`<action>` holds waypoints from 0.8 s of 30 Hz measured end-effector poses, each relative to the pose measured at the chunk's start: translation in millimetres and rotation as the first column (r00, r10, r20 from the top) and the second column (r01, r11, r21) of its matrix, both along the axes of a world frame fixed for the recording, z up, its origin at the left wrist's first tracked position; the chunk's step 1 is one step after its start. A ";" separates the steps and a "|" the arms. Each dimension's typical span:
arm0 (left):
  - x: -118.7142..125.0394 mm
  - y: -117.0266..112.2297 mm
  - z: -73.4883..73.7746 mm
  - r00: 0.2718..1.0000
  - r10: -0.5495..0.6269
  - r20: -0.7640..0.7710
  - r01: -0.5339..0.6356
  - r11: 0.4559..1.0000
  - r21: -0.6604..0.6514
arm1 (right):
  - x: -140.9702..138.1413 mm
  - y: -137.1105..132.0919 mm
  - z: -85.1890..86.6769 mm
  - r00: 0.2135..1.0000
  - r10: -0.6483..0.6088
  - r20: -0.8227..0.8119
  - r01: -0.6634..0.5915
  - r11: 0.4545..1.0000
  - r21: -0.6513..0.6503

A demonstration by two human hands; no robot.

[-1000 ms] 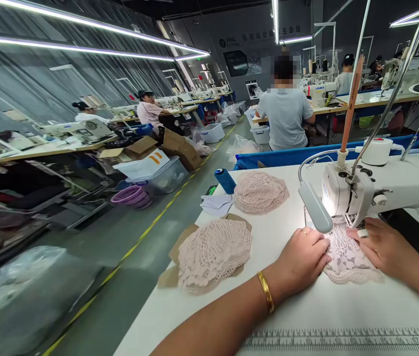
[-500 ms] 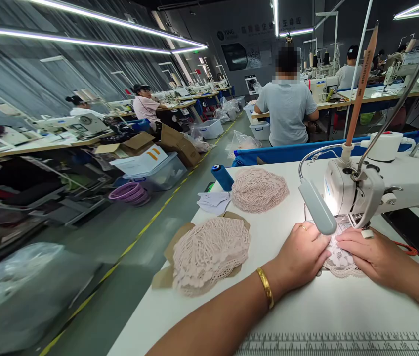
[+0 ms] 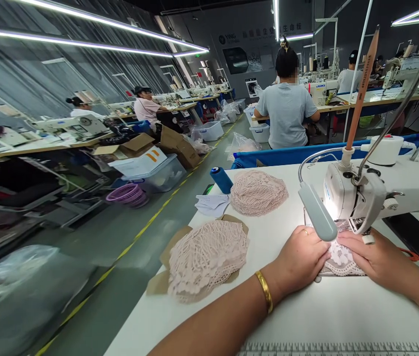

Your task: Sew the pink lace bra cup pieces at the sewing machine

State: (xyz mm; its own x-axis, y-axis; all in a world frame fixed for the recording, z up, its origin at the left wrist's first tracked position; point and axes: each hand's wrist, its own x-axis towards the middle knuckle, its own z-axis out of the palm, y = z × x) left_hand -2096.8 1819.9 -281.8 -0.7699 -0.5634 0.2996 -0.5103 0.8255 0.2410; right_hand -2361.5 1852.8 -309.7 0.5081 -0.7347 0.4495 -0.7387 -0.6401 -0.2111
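Observation:
A pale pink lace piece (image 3: 341, 256) with a scalloped edge lies beneath the head of a white sewing machine (image 3: 339, 188). My left hand (image 3: 304, 252), with a ring and gold bangle, has its fingers bent and pressed together on the left side of the lace. Its fingertips are partly hidden by the grey lamp (image 3: 317, 211). On the other side, my right hand (image 3: 383, 259) rests with fingers stretched flat over the lace, thumb apart. The needle area is mostly covered. Two stacks of pink lace, a nearer one (image 3: 209, 257) and a farther one (image 3: 259, 193), lie to the left.
Beside the farther stack stand a blue thread cone (image 3: 221, 180) and folded white cloth or paper (image 3: 212, 204). A ruler strip (image 3: 343, 349) runs along the table's front edge. An orange-handled tool (image 3: 409, 254) lies right of my right hand. A co-worker (image 3: 287, 113) sits ahead.
Both hands stay on the lace at the machine. The lace has shifted slightly, with its scalloped edge nearer the machine. The camera view has tilted a little.

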 end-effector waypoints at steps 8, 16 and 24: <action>-1.9 -1.6 -1.0 0.999 0.030 -0.033 -0.031 0.999 -0.025 | 4.7 -3.7 6.4 1.000 0.000 -0.014 -0.001 0.999 -0.036; -2.6 -1.1 -2.5 0.999 0.032 -0.029 -0.033 0.999 -0.019 | 2.8 -4.5 6.0 1.000 0.005 0.007 -0.005 1.000 -0.009; -2.5 -0.9 -4.5 0.999 0.032 -0.039 -0.034 0.998 -0.058 | 6.2 -4.1 13.2 0.999 0.034 0.020 -0.034 0.999 -0.027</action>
State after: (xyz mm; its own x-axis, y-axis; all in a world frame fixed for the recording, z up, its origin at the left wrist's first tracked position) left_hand -2099.3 1818.9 -286.3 -0.7386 -0.5686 0.3621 -0.5286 0.8219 0.2123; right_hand -2355.3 1848.7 -296.5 0.5232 -0.7047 0.4792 -0.7122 -0.6704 -0.2083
